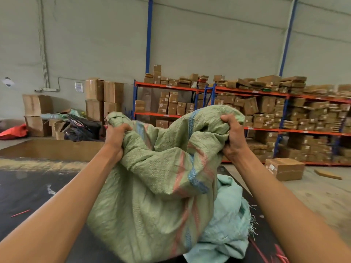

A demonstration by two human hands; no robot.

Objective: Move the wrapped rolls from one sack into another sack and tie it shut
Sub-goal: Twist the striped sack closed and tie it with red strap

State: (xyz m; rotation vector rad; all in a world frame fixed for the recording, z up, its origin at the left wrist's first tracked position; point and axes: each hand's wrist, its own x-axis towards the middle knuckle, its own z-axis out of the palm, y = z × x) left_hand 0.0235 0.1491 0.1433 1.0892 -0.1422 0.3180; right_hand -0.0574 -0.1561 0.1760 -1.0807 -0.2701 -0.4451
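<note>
Both-handed, left hand [116, 138], right hand [234, 135] gripping crinkled woven green sack [155, 196]

A pale green woven plastic sack [152, 196] with pink and blue stripes stands near the middle, its bunched top edge gripped by the left hand [115, 138] and the right hand [232, 137]. A crumpled light turquoise woven sack [228, 224] lies just right of it, touching. Far right, orange-and-blue metal shelving [266, 130] holds brown cardboard boxes [313, 114].
</note>
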